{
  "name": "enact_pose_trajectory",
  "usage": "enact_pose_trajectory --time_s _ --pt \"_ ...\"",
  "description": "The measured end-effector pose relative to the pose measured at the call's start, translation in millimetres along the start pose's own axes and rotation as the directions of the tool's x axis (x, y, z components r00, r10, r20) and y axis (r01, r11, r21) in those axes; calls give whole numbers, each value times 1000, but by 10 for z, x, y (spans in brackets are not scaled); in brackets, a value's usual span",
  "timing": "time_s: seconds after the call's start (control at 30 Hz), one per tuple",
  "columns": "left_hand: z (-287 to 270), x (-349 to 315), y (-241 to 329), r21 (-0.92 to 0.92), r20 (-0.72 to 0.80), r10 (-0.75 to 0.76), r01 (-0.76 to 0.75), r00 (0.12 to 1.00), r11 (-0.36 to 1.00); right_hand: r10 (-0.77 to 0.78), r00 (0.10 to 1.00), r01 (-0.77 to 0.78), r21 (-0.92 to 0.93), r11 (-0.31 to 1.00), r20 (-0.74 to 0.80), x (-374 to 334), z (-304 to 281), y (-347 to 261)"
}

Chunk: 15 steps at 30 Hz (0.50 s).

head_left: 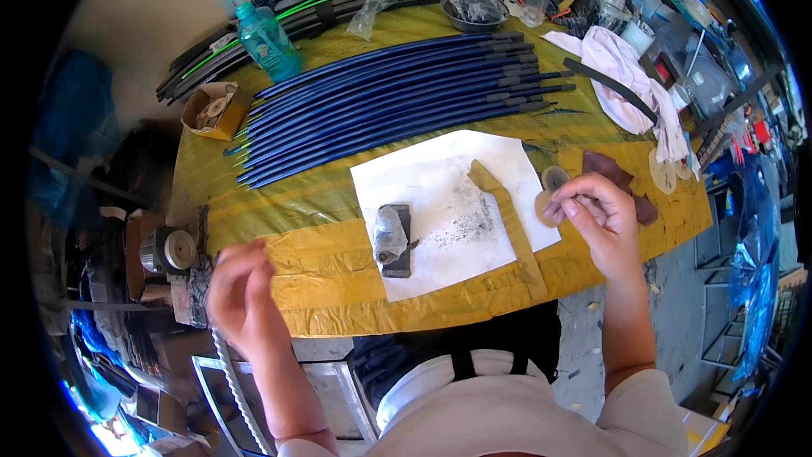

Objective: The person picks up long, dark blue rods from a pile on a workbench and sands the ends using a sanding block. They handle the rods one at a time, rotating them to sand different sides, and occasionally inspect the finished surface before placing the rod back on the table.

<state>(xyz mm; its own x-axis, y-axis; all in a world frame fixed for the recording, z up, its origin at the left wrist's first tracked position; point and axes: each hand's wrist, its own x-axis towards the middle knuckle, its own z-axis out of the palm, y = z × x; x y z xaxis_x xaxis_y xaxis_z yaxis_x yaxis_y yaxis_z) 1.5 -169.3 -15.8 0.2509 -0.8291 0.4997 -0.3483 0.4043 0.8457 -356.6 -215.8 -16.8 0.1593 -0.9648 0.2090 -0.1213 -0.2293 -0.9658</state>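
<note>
My right hand (602, 222) is raised over the right side of the table, thumb and fingertips pinched together. Whatever may be between them is too small to name. Beside those fingertips are a tan disc (545, 213) and a small grey round piece (554, 178). Smeared by motion, my left hand (244, 292) hangs near the table's front left edge, its fingers unclear. Between the hands lies a white paper sheet (440, 267) sprinkled with dark crumbs. On it rest a dark block with a grey wrapped lump (389, 235) and a tan strip (514, 228), which overhangs the sheet.
Several blue rods (381, 93) lie side by side across the yellow-covered table (321, 288). Behind them stand a teal pump bottle (266, 42) and a metal bowl (474, 17). A small box (216, 110) sits left; brown sandpaper-like pieces (605, 171) and a pale cloth (626, 68) lie right.
</note>
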Motion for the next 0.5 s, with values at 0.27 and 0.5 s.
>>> enact_pose_trajectory --time_s 0.27,0.5 --pt "255 204 839 -372 8 387 -357 922 857 45 998 -48 63 997 44 -16 137 275" --pt "262 182 881 -450 55 404 -338 913 826 77 997 -77 33 996 -11 -215 48 306"
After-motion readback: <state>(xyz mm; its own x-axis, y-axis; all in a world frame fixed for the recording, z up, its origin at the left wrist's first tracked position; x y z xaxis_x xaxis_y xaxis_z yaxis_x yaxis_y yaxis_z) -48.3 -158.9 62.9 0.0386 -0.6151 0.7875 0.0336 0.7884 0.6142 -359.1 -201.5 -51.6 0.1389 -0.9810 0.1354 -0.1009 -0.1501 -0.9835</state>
